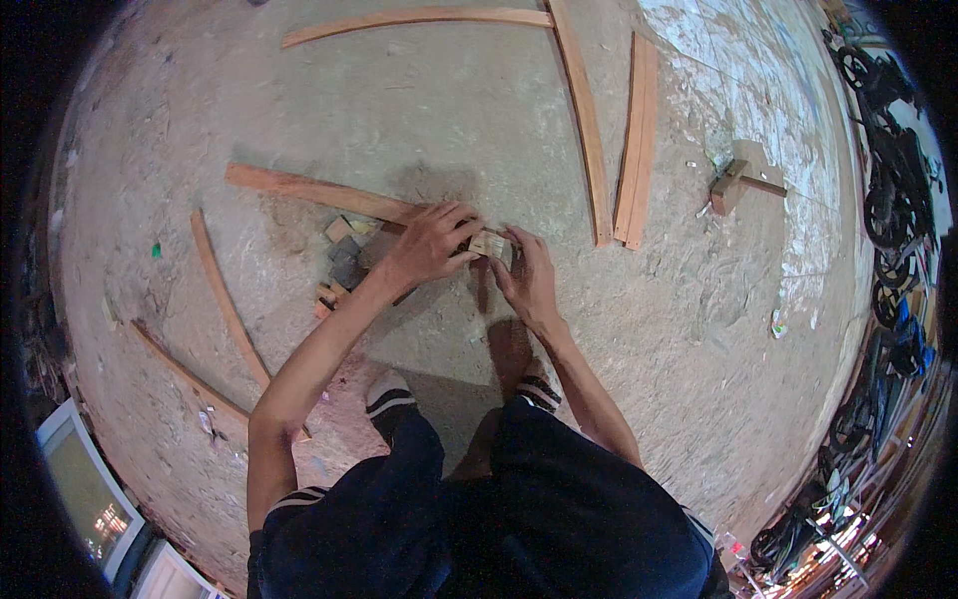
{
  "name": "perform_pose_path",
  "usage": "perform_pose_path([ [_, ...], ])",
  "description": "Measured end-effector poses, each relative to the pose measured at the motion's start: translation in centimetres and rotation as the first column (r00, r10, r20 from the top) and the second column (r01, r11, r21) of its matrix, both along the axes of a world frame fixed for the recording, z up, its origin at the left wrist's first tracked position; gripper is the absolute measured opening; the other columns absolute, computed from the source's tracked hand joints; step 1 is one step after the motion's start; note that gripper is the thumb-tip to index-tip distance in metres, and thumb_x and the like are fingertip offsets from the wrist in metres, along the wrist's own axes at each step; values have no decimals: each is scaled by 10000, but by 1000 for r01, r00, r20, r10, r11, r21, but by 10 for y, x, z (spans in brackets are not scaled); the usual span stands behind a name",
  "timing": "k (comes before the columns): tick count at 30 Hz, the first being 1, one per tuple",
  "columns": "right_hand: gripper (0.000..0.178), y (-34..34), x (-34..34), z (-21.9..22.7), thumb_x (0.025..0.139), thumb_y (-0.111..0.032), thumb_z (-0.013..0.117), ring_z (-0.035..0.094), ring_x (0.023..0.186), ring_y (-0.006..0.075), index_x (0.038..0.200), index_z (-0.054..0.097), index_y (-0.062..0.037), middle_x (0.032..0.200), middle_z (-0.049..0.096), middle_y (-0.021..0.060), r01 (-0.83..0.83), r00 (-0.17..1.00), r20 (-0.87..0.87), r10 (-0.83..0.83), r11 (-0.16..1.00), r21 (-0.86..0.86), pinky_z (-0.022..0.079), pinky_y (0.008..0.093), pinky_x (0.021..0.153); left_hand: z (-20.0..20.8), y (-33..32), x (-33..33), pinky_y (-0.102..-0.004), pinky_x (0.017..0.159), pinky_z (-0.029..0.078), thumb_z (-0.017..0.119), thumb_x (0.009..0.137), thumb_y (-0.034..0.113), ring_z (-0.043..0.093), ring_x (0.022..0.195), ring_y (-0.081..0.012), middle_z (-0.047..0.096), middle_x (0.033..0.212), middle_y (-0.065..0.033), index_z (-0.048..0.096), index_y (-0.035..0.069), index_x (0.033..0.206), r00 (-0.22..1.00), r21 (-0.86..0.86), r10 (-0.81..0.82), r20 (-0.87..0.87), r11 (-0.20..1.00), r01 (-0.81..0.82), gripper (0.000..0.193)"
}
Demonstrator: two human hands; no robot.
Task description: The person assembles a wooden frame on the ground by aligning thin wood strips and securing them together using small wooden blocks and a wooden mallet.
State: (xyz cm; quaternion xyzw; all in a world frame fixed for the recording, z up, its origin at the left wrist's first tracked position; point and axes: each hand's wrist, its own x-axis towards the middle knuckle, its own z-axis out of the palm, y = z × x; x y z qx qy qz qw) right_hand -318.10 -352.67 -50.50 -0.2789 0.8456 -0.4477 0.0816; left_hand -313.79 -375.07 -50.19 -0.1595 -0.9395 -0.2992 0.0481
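Both my hands meet over the floor in the middle of the view, closed on a small pale rectangular piece with dark lines on its face; its kind is not clear. My left hand grips its left side with bent fingers. My right hand pinches its right side between thumb and fingers. A long wooden plank runs from the left toward my left hand, which hides its near end. Beside my left forearm lies a pile of small wooden and dark grey blocks, partly hidden by the arm.
Two thin wooden strips lie at the left. Farther off, a plank and several upright-lying boards rest on the floor. A wooden mallet-like tool lies right. Black wheels and clutter line the right edge; a white-framed panel stands lower left.
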Motion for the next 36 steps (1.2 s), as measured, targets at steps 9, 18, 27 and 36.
perform_pose_path([
  [9,564,-5,-7,3,830,-41,773,590,1140,385,1347,549,-9,1220,649,176,-4,1000,-15,4,1000,-7,490,447,978,-15,4,-4,-468,981,501,760,832,166,607,1144,-342,613,1218,-126,653,54,1210,1000,4,-3,4,1000,3,408],
  [18,593,-5,-10,1,803,-47,795,603,1135,363,1346,558,-25,1226,644,166,-20,998,54,18,999,35,498,426,976,-12,-2,-7,-451,999,518,761,841,138,589,1189,-340,608,1214,-157,634,9,1239,999,-22,-37,29,999,38,437],
  [27,559,-2,-9,-11,782,-47,779,602,1110,402,1303,578,-15,1187,644,202,22,998,57,-18,998,-65,490,457,976,3,0,-12,-450,986,519,767,831,114,588,1168,-349,611,1204,-156,635,10,1215,988,-14,-38,152,999,41,418],
  [36,554,0,-7,-12,790,-101,790,605,1083,407,1297,580,-21,1154,646,198,45,994,100,-33,991,-125,496,454,949,3,0,-10,-466,973,530,766,824,120,608,1167,-378,607,1250,-150,623,53,1260,988,-82,-19,151,996,32,463],
])
